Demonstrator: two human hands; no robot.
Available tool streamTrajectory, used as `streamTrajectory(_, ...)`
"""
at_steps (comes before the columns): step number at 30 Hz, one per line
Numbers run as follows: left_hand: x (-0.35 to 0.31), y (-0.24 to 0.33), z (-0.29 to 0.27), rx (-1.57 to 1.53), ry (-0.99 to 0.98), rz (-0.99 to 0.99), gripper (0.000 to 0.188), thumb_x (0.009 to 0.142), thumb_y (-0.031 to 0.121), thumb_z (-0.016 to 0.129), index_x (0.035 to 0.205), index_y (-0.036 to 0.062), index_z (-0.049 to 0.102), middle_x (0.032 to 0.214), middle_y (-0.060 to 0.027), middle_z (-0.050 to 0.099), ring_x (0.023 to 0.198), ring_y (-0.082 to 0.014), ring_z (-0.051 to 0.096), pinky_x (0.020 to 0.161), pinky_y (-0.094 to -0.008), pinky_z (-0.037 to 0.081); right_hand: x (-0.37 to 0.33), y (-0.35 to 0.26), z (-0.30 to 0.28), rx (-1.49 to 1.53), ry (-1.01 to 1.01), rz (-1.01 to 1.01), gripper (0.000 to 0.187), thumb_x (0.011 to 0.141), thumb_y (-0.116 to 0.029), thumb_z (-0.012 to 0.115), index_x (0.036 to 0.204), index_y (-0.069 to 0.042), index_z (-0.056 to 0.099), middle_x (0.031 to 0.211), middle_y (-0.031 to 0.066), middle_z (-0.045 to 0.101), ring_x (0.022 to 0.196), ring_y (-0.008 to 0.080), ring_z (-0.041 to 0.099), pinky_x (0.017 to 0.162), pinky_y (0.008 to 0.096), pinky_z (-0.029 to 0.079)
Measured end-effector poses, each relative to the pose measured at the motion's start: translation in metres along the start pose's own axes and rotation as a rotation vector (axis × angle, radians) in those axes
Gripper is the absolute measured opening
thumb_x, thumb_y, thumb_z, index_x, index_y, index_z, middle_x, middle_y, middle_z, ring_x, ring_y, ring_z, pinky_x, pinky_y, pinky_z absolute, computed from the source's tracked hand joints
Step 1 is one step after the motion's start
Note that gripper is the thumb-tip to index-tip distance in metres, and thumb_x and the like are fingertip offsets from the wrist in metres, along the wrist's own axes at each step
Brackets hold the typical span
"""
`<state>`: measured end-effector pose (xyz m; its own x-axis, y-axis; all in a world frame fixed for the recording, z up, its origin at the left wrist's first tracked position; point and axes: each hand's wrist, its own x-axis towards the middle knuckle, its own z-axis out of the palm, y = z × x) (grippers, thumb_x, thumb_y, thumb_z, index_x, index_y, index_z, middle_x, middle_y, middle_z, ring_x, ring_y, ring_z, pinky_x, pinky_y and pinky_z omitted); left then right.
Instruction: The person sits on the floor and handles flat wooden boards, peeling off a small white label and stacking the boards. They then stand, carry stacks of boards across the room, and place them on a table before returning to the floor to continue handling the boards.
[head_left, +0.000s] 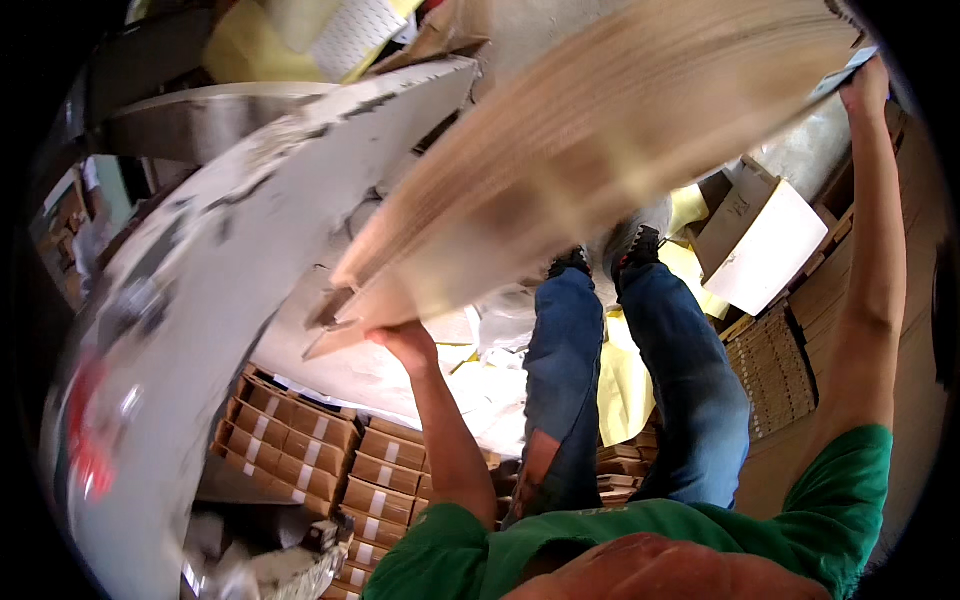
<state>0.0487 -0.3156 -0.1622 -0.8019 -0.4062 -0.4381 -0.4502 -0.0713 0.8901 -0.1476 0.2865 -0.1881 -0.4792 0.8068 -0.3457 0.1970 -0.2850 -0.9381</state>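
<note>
A thick stack of flat brown cardboard sheets (590, 130) stretches across the upper middle, tilted and slightly blurred, between my two hands. My left hand (405, 345) is closed on the near left corner, its fingers partly hidden by the cardboard. At the far right end, my right hand (868, 88) grips the other edge, next to a small pale blue-white patch. To the left, the stack hangs close to a white worktable (225, 240) with a chipped, worn edge; I cannot tell whether they touch.
Bundled brown cartons (290, 440) with white bands are piled at the lower left. An open white box (765, 245) stands right of my legs, near yellow sheets (625, 390) on the floor. A blurred red item (88, 430) lies on the table. A perforated brown panel (770, 370) lies at right.
</note>
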Motion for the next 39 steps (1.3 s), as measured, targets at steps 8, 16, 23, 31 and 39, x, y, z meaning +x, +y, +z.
streamTrajectory(8, -0.121, 0.111, -0.058, -0.117, 0.2, -0.203, 0.06, 0.089, 0.049, 0.036, 0.133, 0.0091, 0.026, 0.134, -0.0063, 0.033, 0.123, -0.022, 0.032, 0.103, -0.038, 0.024, -0.064, -0.099, -0.056, -0.181, -0.042, 0.153, 0.034, 0.09, -0.026, 0.039, 0.113, -0.004, 0.049, 0.103, 0.0086, 0.056, 0.093, 0.0206, 0.054, 0.08, 0.0334, 0.042)
streamTrajectory(16, -0.259, 0.201, -0.072, -0.132, 0.128, -0.226, 0.064, 0.085, 0.051, 0.044, 0.133, 0.0121, 0.027, 0.136, -0.0049, 0.031, 0.124, -0.022, 0.03, 0.106, -0.0388, 0.021, -0.092, -0.267, -0.079, -0.297, -0.046, 0.138, 0.039, 0.09, -0.028, 0.035, 0.119, -0.005, 0.048, 0.109, 0.0086, 0.055, 0.099, 0.0195, 0.053, 0.086, 0.0323, 0.041)
streamTrajectory(23, -0.314, 0.307, -0.09, 0.283, 0.136, 0.139, 0.045, 0.083, 0.023, 0.049, 0.119, -0.0007, 0.035, 0.106, -0.0107, 0.049, 0.093, -0.0202, 0.047, 0.078, -0.0325, 0.04, -0.141, -0.424, -0.099, -0.21, -0.116, 0.079, 0.043, 0.088, -0.032, 0.042, 0.12, -0.004, 0.045, 0.113, 0.0085, 0.053, 0.103, 0.021, 0.051, 0.089, 0.0344, 0.041)
streamTrajectory(31, -0.377, 0.435, -0.128, 0.229, 0.377, -0.05, 0.044, 0.081, 0.021, 0.058, 0.116, -0.0025, 0.047, 0.108, -0.012, 0.057, 0.098, -0.0196, 0.054, 0.087, -0.0318, 0.042, -0.194, -0.39, -0.066, -0.187, -0.62, 0.291, 0.048, 0.09, -0.042, 0.037, 0.124, -0.008, 0.041, 0.12, 0.0062, 0.048, 0.109, 0.0229, 0.047, 0.091, 0.0365, 0.039)
streamTrajectory(39, -0.45, 0.36, -0.147, 0.046, 0.45, -0.358, 0.095, 0.067, 0.072, 0.048, 0.124, -0.0037, 0.039, 0.117, -0.0245, 0.049, 0.112, -0.0334, 0.047, 0.094, -0.0357, 0.036, -0.257, -0.406, -0.023, -0.481, -0.917, 0.224, 0.052, 0.086, -0.052, 0.036, 0.119, -0.014, 0.047, 0.114, 0.0066, 0.054, 0.099, 0.0234, 0.055, 0.084, 0.0381, 0.047)
